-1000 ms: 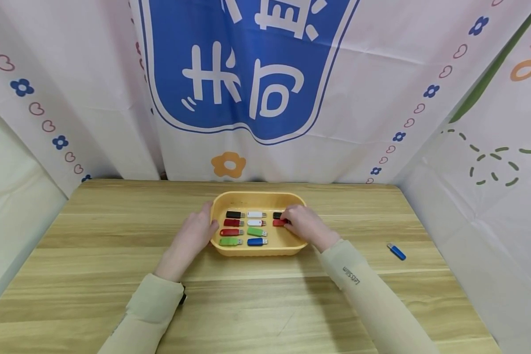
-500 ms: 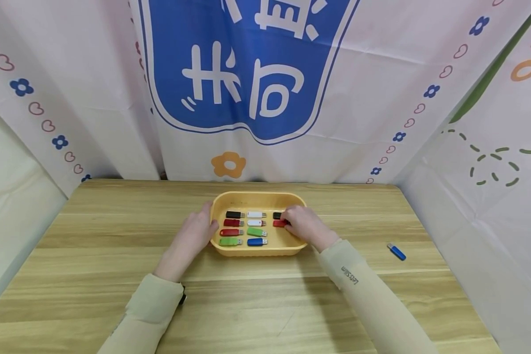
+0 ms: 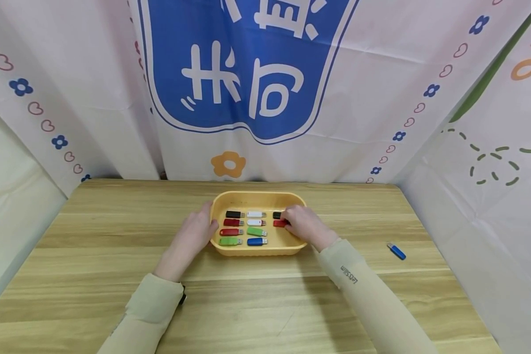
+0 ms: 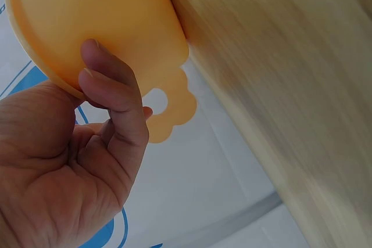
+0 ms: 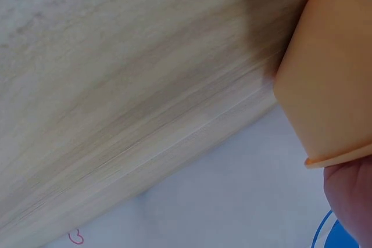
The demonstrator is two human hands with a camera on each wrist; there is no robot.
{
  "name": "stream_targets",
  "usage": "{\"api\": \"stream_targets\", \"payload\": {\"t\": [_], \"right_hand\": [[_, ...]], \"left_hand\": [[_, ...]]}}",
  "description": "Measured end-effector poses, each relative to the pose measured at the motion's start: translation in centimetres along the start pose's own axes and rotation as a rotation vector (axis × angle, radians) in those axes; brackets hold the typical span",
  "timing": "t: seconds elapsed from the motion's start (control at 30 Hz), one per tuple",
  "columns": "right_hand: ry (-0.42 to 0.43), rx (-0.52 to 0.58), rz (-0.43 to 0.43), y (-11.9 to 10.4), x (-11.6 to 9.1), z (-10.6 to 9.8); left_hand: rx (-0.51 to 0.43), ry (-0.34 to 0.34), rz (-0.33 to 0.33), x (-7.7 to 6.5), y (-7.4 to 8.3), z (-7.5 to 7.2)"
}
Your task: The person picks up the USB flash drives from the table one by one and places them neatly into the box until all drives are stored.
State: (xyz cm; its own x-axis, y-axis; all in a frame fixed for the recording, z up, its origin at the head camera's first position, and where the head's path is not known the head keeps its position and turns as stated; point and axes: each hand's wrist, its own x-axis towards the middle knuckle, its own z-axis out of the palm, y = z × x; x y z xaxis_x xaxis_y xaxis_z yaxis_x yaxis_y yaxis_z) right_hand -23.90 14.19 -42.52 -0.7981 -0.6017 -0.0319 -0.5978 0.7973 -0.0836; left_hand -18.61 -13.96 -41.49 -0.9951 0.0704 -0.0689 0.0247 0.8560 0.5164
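A yellow plastic basket [image 3: 261,251] stands on the wooden table. My left hand [image 3: 195,230] holds its left end; in the left wrist view the fingers [image 4: 119,94] curl against the outer wall near the rim. Inside the basket, USB sticks lie in rows, among them a white one [image 3: 255,215], a green one [image 3: 256,231] and a blue one [image 3: 257,242]. My right hand [image 3: 305,225] reaches over the right end, its fingertips pinching a red USB stick [image 3: 279,223] whose right part is hidden. Just behind that lies a partly covered black USB stick [image 3: 277,215].
Apart from the others, a second blue USB stick [image 3: 396,251] lies on the table [image 3: 230,305] to the right. A printed white cloth [image 3: 376,98] hangs behind the table's back edge and along its sides.
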Motion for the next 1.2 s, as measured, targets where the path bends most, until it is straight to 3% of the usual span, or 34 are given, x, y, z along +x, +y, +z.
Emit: {"api": "stream_targets", "payload": {"t": [0.57,0.93,1.2], "right_hand": [[0.033,0.04,-0.017,0.2,0.0,0.1],[0.168,0.075,-0.012,0.4,-0.5,0.1],[0.375,0.056,-0.093,0.7,-1.3,0.0]], "left_hand": [[-0.02,-0.005,0.004,0.0,-0.1,0.0],[-0.024,0.016,0.029,0.1,-0.3,0.3],[-0.007,0.024,0.023,0.1,-0.2,0.3]]}}
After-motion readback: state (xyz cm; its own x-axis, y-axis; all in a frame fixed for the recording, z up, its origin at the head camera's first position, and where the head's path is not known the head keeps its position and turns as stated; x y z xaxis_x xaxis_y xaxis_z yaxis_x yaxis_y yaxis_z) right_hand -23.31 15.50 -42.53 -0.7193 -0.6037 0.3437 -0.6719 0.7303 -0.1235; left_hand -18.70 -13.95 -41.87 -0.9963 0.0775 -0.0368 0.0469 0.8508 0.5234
